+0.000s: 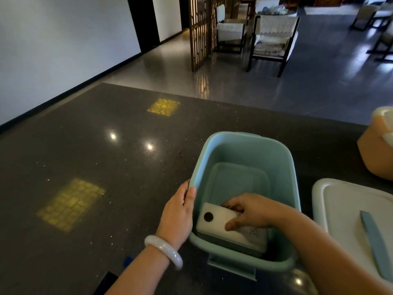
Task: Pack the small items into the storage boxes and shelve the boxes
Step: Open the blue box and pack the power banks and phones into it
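Observation:
A light blue storage box [246, 145] stands open on the dark counter in front of me. My left hand [179, 211] grips its left rim, thumb inside the wall. My right hand [253, 213] is down inside the box, fingers closed around a white rectangular item [214, 225] with a round black spot, which lies tilted against the near wall. The rest of the box floor is bare.
A white lid with a blue strip [348, 216] lies on the counter to the right of the box. An orange storage box [376, 152] stands at the far right edge. The dark speckled counter [95, 167] stretches left. Chairs [272, 41] stand on the floor beyond.

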